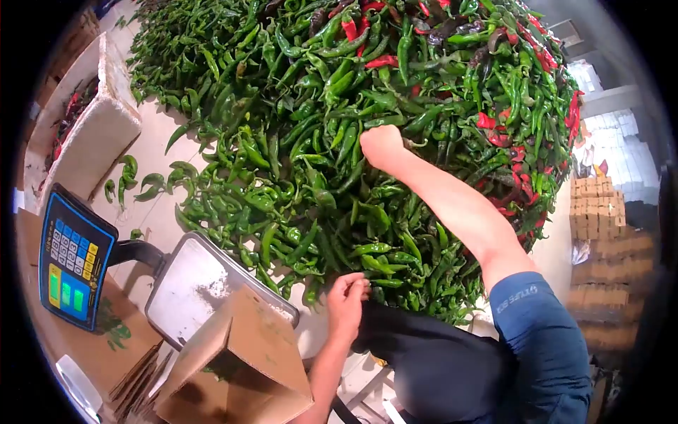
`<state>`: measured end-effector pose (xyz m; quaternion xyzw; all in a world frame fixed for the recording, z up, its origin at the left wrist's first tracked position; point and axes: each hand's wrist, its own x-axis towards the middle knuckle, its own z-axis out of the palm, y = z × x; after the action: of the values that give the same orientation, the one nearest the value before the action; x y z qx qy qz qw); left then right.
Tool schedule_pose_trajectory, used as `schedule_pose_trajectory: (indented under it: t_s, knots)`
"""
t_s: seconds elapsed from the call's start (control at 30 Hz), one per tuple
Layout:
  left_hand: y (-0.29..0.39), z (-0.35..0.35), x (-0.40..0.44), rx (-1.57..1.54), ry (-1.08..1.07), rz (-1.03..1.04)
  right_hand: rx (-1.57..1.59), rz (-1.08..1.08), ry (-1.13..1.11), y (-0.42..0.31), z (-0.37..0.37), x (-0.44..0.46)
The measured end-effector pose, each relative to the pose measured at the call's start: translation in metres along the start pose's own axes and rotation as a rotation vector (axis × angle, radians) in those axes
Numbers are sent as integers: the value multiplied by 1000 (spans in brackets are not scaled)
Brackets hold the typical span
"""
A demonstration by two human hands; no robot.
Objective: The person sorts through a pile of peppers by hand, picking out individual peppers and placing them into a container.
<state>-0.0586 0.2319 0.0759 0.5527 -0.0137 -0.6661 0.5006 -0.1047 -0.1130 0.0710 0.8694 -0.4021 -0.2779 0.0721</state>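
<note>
A large heap of green peppers (282, 155), with some red peppers (522, 177) mixed in, fills the middle and top of the view. My right hand (382, 146) reaches onto the middle of the heap, its fingers curled; whatever it may hold is hidden. Near the heap's lower edge, my left hand (347, 297) has its fingers bent together beside the peppers, and its contents are too small to make out. An open cardboard box (261, 353) stands on the metal scale plate (191, 283), left of my left forearm.
The scale's display (74, 261) stands at the left on a bent arm. A white foam box (106, 120) with red peppers is at the upper left. Flattened cardboard (131, 378) lies lower left. Stacked cartons (597, 205) stand at the right.
</note>
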Motion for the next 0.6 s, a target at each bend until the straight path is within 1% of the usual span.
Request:
schedule_pose_trajectory:
  t_s: [0.03,0.07,0.1,0.13,0.17,0.2,0.27,0.37,0.4,0.47,0.53,0.6]
  knots:
    - [-5,7,1,-8,-31,-1,20,2,62,0,12,1]
    - [-10,12,2,-17,-61,-1,32,34,172,2,21,-3]
    - [-8,15,2,-8,-96,2,134,39,219,7,17,-12]
    - [-5,12,3,-34,-83,13,239,43,262,15,13,-22]
    - [-2,8,4,-64,-69,23,350,11,228,25,-2,-38]
    - [0,6,5,-97,-62,23,717,-15,-84,49,-30,-68]
    - [10,3,13,-138,-10,42,910,64,-332,54,-60,-100]
    - [22,11,29,-238,-53,76,910,57,-304,58,-34,-119]
    - [29,18,32,-275,-85,108,1012,-2,-302,54,-34,-126]
    - [41,35,40,-386,-129,174,1292,-14,-339,33,-46,-147]
    - [54,53,48,-533,-54,177,1303,57,-381,4,-36,-161]
    - [50,49,58,-584,-155,68,974,-173,-270,-25,-42,-173]
